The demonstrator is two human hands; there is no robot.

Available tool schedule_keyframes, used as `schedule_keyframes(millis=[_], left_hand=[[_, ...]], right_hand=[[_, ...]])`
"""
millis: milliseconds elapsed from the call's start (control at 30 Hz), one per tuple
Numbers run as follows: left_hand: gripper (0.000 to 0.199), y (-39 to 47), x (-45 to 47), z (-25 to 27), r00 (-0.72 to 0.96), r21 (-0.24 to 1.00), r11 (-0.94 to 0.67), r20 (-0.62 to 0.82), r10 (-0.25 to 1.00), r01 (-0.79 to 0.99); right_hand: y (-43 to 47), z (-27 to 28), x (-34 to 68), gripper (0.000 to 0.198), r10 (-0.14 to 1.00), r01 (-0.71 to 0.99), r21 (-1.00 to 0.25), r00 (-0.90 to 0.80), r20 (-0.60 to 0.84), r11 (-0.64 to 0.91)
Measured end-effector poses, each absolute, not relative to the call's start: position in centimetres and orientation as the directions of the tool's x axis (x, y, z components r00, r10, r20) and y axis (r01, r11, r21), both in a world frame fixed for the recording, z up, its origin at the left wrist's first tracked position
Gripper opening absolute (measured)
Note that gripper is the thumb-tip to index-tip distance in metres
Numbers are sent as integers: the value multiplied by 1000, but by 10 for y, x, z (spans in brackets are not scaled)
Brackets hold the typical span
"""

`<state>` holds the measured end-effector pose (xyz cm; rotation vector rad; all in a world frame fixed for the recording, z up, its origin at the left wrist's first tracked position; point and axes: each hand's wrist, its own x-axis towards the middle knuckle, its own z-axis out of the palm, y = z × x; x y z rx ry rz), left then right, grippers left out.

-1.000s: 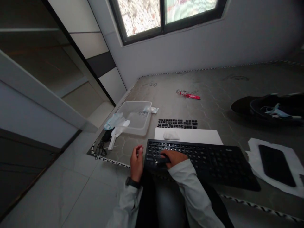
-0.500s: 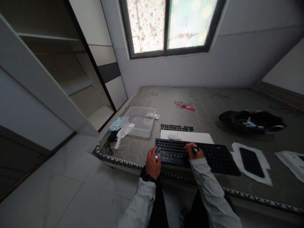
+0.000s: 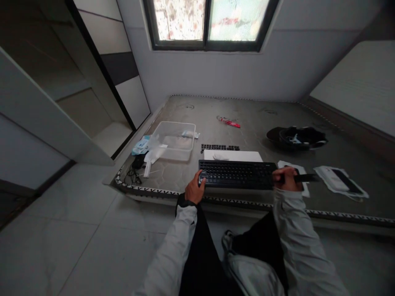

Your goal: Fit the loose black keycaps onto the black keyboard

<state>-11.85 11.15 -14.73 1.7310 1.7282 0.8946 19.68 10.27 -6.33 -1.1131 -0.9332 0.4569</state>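
A black keyboard (image 3: 237, 174) lies near the front edge of the covered bed. My left hand (image 3: 195, 189) grips its left end, thumb on top. At the right end, my right hand (image 3: 288, 179) is closed around a dark, stick-like tool (image 3: 307, 178) that juts out to the right. Motion smears this tool, so its kind is unclear. The fingers of that hand also meet the keyboard's edge. Behind the keyboard are a white board (image 3: 243, 156) with a small whitish pad (image 3: 221, 157) on it, and rows of loose black keycaps (image 3: 219, 147).
On the left stands a clear plastic box (image 3: 182, 154), beside a blue packet (image 3: 141, 145) and black cables (image 3: 132, 176). A red item (image 3: 232, 123) lies farther back. To the right are a black cap (image 3: 298, 137) and a phone on white wrapping (image 3: 342, 181).
My right hand has moved from the middle of the keyboard to its right end, tool still in hand. The keyboard now lies straighter. The camera view has shifted.
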Motion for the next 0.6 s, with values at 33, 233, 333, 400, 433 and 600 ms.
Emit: schedule_keyframes(millis=[33, 233, 333, 400, 433, 600], left_hand=[[50, 112, -121, -148, -27, 751, -22, 53, 998, 660], [53, 107, -129, -146, 11, 717, -38, 43, 999, 697], [54, 103, -129, -142, 7, 695, -32, 39, 999, 719], [55, 102, -129, -140, 6, 680, -29, 36, 999, 733], [55, 102, -129, -140, 9, 674, -33, 39, 999, 738], [54, 102, -130, -143, 32, 680, -71, 70, 997, 730]], right_hand=[[97, -62, 203, 49, 718, 70, -893, 569, 401, 444], [72, -65, 195, 50, 720, -18, -880, 583, 376, 474], [67, -71, 166, 51, 747, 58, -936, 587, 314, 348], [66, -75, 146, 54, 806, 118, -959, 523, 279, 256], [67, -77, 137, 57, 823, 145, -963, 501, 269, 227], [87, -93, 100, 60, 893, 81, -977, 396, 213, 197]])
